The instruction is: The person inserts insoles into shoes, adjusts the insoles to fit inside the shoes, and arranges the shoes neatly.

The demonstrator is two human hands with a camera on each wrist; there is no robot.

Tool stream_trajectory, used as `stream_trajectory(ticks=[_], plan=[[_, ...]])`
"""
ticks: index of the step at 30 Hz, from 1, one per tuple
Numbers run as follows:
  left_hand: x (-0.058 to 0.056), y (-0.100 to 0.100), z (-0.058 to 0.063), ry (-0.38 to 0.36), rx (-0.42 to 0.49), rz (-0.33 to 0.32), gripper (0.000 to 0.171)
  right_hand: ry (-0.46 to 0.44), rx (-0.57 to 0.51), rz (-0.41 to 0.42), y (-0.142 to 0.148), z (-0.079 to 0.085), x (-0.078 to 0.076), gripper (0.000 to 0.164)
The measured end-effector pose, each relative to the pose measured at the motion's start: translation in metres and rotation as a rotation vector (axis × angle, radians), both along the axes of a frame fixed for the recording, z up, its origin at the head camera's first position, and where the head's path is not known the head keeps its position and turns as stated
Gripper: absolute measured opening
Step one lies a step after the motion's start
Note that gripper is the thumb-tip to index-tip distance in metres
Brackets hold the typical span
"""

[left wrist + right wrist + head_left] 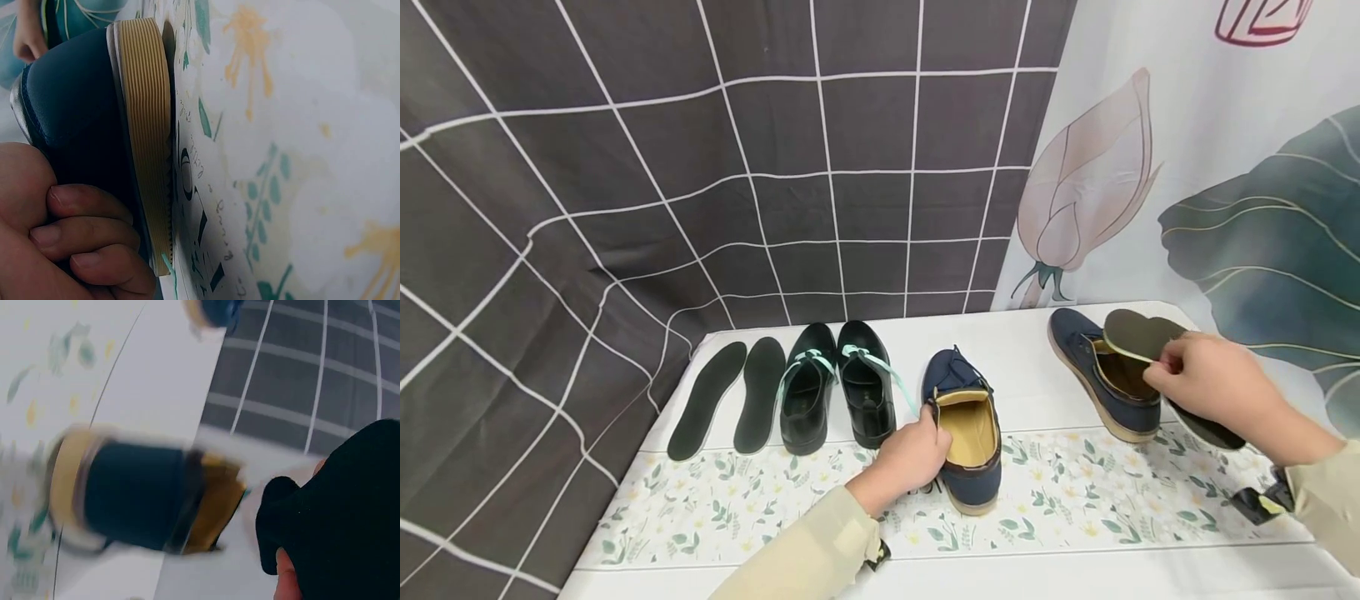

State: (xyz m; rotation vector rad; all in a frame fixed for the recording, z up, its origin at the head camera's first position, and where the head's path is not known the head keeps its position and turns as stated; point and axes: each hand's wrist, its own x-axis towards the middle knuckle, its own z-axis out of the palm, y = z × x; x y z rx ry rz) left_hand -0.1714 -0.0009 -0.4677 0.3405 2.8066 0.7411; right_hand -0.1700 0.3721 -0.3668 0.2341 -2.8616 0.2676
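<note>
My left hand (913, 454) grips the left side of a navy lace-up shoe (972, 492) with a tan inside. In the left wrist view, curled fingers (94, 234) press against that shoe's side, above its ribbed tan sole (147, 87). At the right, my right hand (1213, 379) pinches dark insoles (1135, 333) over the opening of the other navy shoe (1086, 358). Two rounded ends show at the top, and a dark end hangs below the hand. In the right wrist view the insoles (350, 519) hide most of that hand.
Left of the held shoe stand two black shoes (805, 417) with mint laces. Beside them two dark insoles (707, 400) lie flat. The white table (1022, 333) carries a floral strip (1075, 492). A dark grid curtain (865, 167) and a printed white curtain (1195, 150) hang behind.
</note>
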Motion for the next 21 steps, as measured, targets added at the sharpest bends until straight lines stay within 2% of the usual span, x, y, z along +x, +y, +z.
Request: stream_trajectory(ticks=[3,7,14,18,21], plan=[[0.000,0.000,0.000,0.003,0.004,0.000,0.062,0.038,-0.003,0.055,-0.020,0.004,0.007,0.029],[0.000,-0.001,-0.001,0.001,0.008,-0.001,0.062,0.036,-0.003,0.108,-0.047,0.010,0.019,0.026],[0.000,-0.001,-0.001,-0.004,0.013,-0.001,0.063,0.039,-0.041,0.270,-0.088,0.016,0.040,0.029],[0.000,-0.001,0.000,-0.005,0.023,0.001,0.063,0.017,-0.079,0.336,-0.108,0.019,0.052,0.034],[0.000,-0.002,0.001,0.000,0.027,0.000,0.062,-0.042,-0.109,0.386,-0.121,0.021,0.059,0.036]])
